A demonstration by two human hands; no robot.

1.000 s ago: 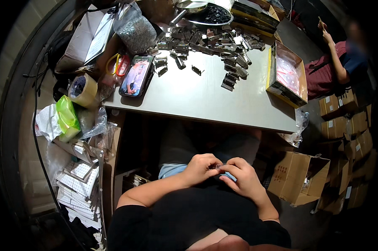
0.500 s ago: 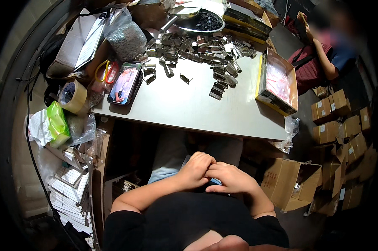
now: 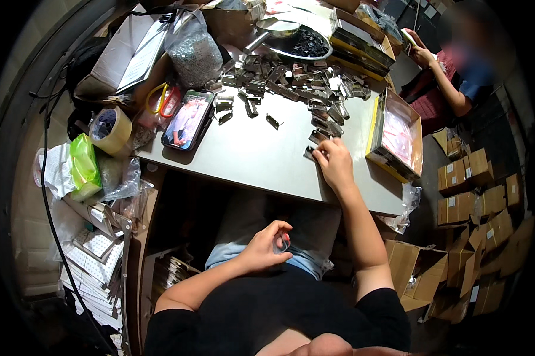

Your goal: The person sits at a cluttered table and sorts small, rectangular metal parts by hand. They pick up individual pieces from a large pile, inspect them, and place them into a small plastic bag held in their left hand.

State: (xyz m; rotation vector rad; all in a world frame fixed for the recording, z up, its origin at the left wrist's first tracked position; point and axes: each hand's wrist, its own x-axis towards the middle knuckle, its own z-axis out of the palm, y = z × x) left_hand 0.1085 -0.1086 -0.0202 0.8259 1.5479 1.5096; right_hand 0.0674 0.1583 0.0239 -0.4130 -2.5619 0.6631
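Note:
My left hand (image 3: 266, 244) is curled above my lap around a crumpled piece of clear plastic with a red mark (image 3: 282, 241), which looks like a small bag. Reaching over the table, my right hand (image 3: 335, 159) has thumb and fingers closed on a small metal bracket (image 3: 309, 153) at the near end of a row. Beyond it lies a loose pile of similar metal brackets (image 3: 285, 89), with one bracket (image 3: 272, 121) apart from the rest. An open box (image 3: 368, 159) of clear, red-printed plastic bags (image 3: 398, 133) stands to the right.
A phone (image 3: 188, 120), scissors (image 3: 156, 98), tape roll (image 3: 110, 130) and green pack (image 3: 85, 168) line the left. At the back are a bag of small parts (image 3: 195, 59) and a pan of black pieces (image 3: 306, 44). Cartons (image 3: 457, 207) stack on the right floor; another person (image 3: 457, 83) sits beyond.
My hands were together at my lap. My right hand has moved up and forward to the brackets on the table; my left stays low, its plastic now showing. The other person's hands have shifted.

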